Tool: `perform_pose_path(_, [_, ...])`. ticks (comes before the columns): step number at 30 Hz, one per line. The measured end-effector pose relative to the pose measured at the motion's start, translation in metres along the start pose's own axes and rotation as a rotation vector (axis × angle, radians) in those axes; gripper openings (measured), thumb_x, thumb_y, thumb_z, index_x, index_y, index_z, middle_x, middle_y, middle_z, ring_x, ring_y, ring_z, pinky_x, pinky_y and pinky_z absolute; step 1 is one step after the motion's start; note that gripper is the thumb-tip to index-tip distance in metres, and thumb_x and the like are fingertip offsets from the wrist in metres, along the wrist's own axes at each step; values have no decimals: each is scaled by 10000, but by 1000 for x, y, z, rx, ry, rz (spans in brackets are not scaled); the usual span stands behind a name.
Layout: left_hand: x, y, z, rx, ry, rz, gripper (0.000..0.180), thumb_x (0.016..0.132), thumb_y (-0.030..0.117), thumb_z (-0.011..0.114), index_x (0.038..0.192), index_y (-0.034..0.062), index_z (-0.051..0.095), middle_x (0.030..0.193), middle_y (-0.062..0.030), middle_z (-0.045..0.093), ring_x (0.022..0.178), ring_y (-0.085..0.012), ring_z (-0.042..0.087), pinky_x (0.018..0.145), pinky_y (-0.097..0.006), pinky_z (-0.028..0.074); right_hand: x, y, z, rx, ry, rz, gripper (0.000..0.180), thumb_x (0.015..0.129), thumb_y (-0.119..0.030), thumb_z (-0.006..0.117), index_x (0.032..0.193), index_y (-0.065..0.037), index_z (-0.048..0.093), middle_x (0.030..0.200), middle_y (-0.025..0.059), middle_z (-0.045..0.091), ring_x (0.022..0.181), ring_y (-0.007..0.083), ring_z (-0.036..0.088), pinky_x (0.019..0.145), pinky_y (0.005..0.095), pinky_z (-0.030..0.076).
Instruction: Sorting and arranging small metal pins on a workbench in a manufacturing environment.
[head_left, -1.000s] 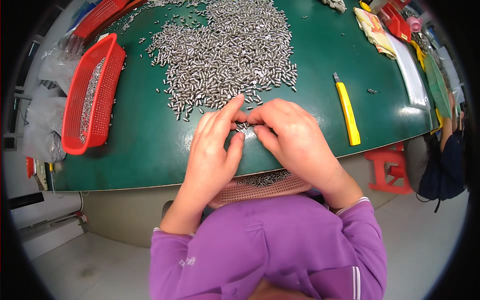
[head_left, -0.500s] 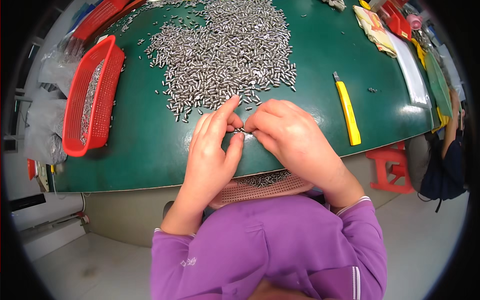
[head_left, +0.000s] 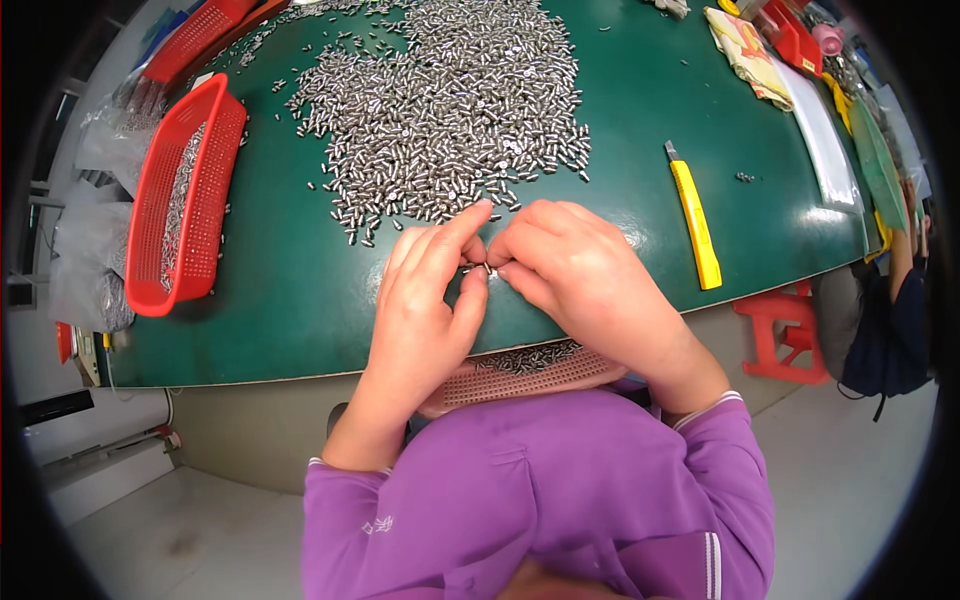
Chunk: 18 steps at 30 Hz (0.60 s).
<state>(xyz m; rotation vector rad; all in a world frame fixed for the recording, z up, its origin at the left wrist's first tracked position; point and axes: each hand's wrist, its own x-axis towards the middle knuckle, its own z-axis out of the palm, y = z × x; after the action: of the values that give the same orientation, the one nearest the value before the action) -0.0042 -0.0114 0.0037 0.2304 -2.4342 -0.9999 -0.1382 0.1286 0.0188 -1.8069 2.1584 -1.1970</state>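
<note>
My left hand [head_left: 428, 300] and my right hand [head_left: 580, 275] meet over the near edge of the green table [head_left: 290, 300]. Their fingertips pinch a few small silver metal pins [head_left: 482, 268] between them. Just beyond my fingers lies a large heap of the same silver pins [head_left: 450, 110] spread over the table. A pink perforated tray [head_left: 530, 375] with several pins on it sits below the table edge, by my lap.
A red plastic basket [head_left: 185, 200] holding pins stands at the left. A yellow utility knife [head_left: 693, 215] lies to the right of my hands. Cloths, a red box and a white sheet sit at the far right. A red stool [head_left: 780, 330] stands on the floor.
Both hands have stayed together at the table edge; the fingers have shifted slightly around the small pins.
</note>
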Motion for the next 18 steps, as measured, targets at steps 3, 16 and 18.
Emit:
perform_pose_path(3, [-1,2,-3,7,5,-35,562,802,-76,664,1348,44,607,973,-80,652,937,-267,596,866,-395,498,0,1,1,5,12,-57,126,827,-42,685,937,-35,624,875,113,569,825,326,589,730,445,499])
perform_pose_path(16, [0,1,-2,45,10,3,551,788,-114,685,1318,32,635,928,-60,657,887,-203,600,844,-331,514,-3,1,-1,6,-7,-53,118,833,-47,681,930,-38,613,888,110,566,834,326,583,732,444,496])
perform_pose_path(18, [-1,2,-1,45,10,-22,550,788,-114,685,1316,32,635,929,-59,657,889,-202,601,845,-328,513,-2,3,0,12,-5,-67,124,835,-45,678,943,-42,618,888,109,572,833,328,585,734,443,497])
